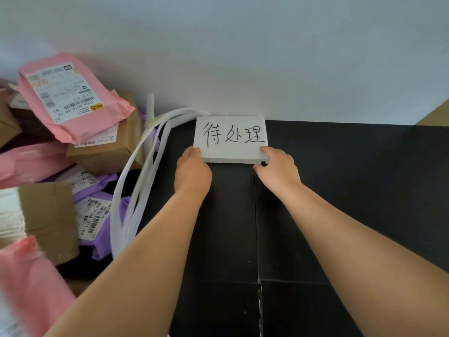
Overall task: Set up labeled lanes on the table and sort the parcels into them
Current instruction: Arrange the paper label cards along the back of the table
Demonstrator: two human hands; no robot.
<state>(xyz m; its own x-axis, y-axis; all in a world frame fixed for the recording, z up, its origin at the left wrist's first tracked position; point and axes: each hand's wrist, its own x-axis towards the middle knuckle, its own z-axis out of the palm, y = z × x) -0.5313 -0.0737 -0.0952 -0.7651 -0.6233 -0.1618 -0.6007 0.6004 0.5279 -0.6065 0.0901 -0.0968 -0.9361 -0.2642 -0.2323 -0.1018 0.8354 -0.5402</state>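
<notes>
Between the left hand [192,171] and the right hand [277,169], the label board [230,139] is white with black handwritten characters; the table [340,190] under both hands is black. Left of the left hand are a pink parcel [73,131] with a white, black-barcoded sticker [60,93], purple parcels [110,182], brown boxes [107,156] and white strips [150,105].

A plain pale grey-white wall [267,57] is standing behind a matte black table top [352,190], soft even light falling across both.
</notes>
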